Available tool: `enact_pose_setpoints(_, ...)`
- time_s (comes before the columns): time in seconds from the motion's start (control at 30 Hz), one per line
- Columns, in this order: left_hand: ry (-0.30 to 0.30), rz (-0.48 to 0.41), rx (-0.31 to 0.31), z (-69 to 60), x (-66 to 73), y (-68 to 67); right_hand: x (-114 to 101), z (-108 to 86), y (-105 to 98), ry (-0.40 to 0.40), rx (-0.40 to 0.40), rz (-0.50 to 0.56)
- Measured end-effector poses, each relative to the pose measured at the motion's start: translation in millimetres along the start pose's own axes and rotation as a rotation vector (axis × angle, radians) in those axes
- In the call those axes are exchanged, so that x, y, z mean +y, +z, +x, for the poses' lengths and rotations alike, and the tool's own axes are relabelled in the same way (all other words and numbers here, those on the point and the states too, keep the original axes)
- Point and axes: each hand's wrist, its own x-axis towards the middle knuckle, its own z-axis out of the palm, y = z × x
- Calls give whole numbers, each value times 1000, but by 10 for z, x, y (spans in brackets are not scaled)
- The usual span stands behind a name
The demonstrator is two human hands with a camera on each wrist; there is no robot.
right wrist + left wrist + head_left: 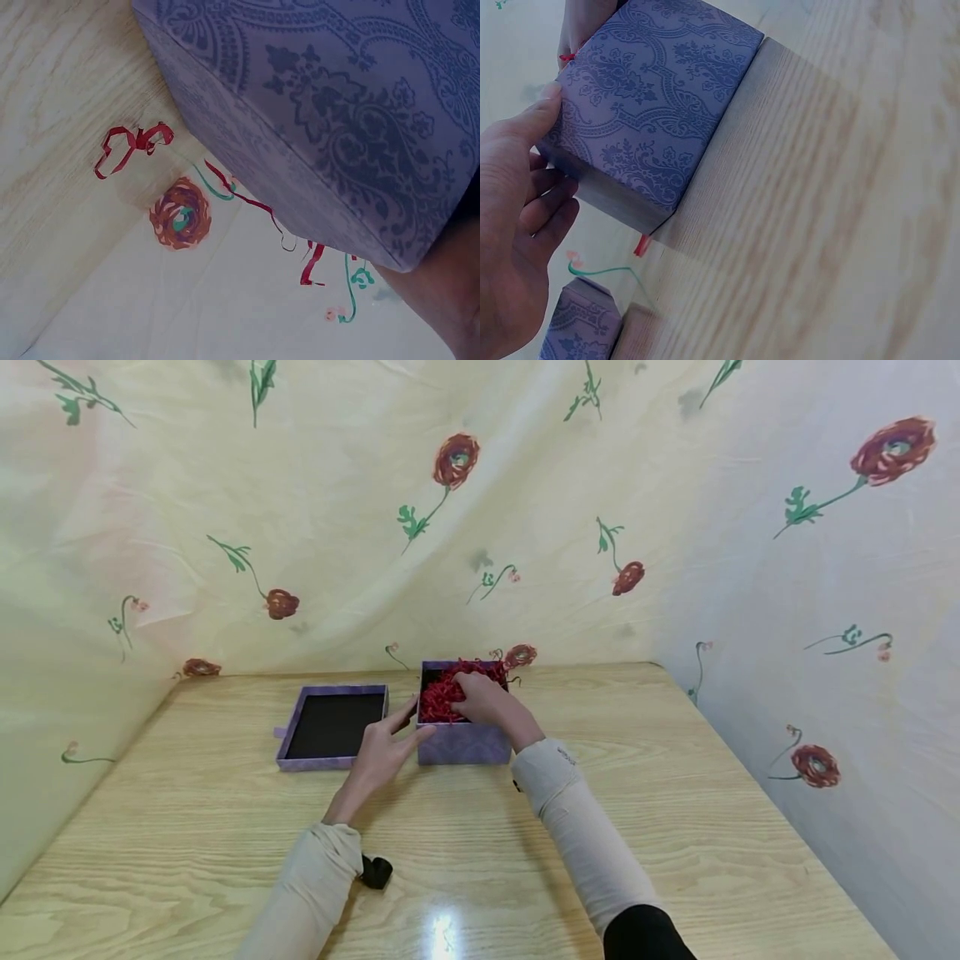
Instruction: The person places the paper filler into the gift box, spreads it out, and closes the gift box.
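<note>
A purple patterned box [463, 746] stands uncovered at the back of the table, filled with red shredded paper [438, 702]. My left hand [381, 752] rests at its front left corner, thumb near the front rim and fingers along the left side. The left wrist view shows that hand [514, 195] touching the box [652, 105] with relaxed fingers. My right hand [483, 697] reaches over the front rim into the shreds, its fingertips partly hidden there. In the right wrist view the box [337, 112] blocks most of that hand.
Left of the box lies its lid [333, 727], black inside side up, with a small tab on its left. Loose red shreds [142, 139] lie outside the box on the right. A flowered cloth [525, 510] hangs behind the wooden table [450, 852].
</note>
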Motion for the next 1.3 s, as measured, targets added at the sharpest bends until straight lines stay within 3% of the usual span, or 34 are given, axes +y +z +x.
enact_pose_setpoints(0.23, 15, 0, 2, -7, -12, 1, -35, -76, -21, -18, 98, -20)
enact_pose_setpoints(0.47, 29, -1, 1, -2, -16, 11, -44, -224, -32, 37, 395, -24)
enact_pose_setpoints(0.57, 25, 5, 2, -4, -9, 4, -27, -229, -13, 64, 453, -6)
enact_pose_setpoints(1.07, 31, -12, 7, -1, -6, -9, -85, -49, 102, 193, 248, 69)
enact_pose_setpoints(1.3, 7, -13, 8, 0, -12, -3, -91, 0, 100, 256, 111, 86)
